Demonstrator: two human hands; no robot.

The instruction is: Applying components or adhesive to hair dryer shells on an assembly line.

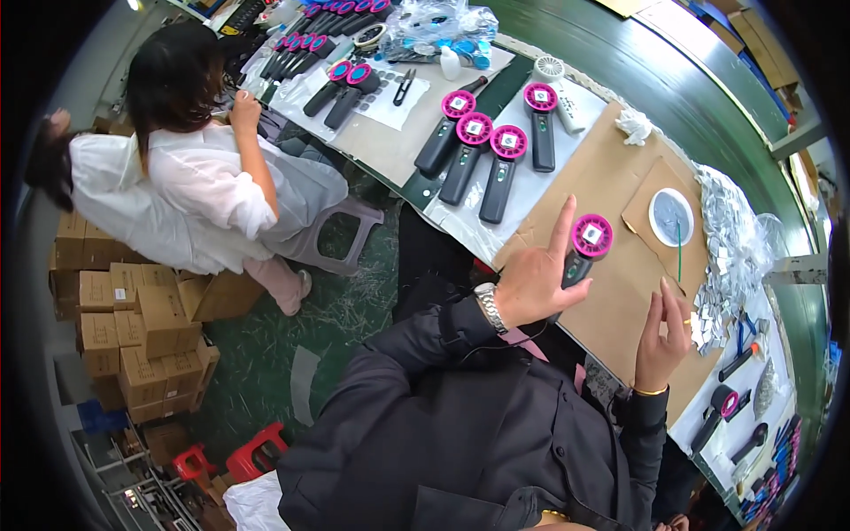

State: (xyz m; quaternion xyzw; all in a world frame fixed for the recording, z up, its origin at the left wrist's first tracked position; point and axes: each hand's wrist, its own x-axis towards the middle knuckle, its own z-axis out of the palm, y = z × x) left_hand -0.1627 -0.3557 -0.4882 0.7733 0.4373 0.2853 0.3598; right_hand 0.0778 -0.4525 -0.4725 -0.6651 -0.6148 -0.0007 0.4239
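Fan [586, 250]: black-handled, round magenta plastic grille, at left hand's [533, 281] two o'clock; faces up, presumably for access.
Left hand: apparently gripping handle, forefinger and thumb extended.
Right hand [666, 341]: half-curled, contents untellable; flat silvery squares [709, 312] at two o'clock.

Pink-ringed fan [591, 235] hidden at its lower handle by the left hand [534, 285], anything between fingertips of the right hand [666, 343] too small to tell, fan row [347, 8] at the counter's [505, 84] left end cut by the upper frame edge, crowded pieces [779, 469] at its right end blurred
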